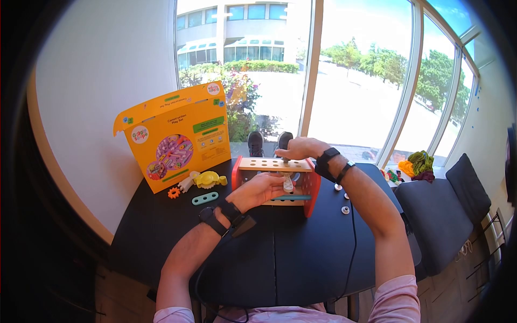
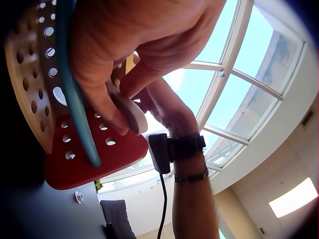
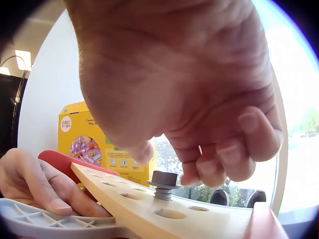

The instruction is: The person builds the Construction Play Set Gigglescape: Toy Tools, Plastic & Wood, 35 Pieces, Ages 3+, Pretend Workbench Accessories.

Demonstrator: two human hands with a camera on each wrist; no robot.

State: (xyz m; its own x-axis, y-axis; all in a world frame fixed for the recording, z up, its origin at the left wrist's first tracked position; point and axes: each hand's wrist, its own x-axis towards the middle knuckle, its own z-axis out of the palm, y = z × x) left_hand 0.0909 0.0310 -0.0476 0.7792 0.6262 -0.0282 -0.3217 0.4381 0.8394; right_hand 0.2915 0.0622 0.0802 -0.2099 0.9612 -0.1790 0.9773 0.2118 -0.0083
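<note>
A wooden toy workbench with red end panels [image 1: 311, 198] stands on the black table. My left hand [image 1: 257, 192] reaches below its perforated top board [image 1: 259, 163] and pinches a pale grey ribbed plastic piece [image 1: 288, 184] between thumb and fingers. In the left wrist view the piece's rounded end [image 2: 132, 112] sticks out past the fingertips. A dark grey bolt [image 3: 164, 185] stands upright in the top board, its thread partly showing. Over it hangs my right hand [image 1: 305, 148], fingers loosely bent. One fingertip is right at the bolt head while the thumb stays apart from it.
A yellow toy box [image 1: 177, 134] stands at the back left. Before it lie a yellow toy piece [image 1: 207, 180], an orange gear [image 1: 173, 192] and a teal strip with holes [image 1: 205, 198]. Small white pieces [image 1: 345, 210] and a black cable [image 1: 354, 242] are on the right.
</note>
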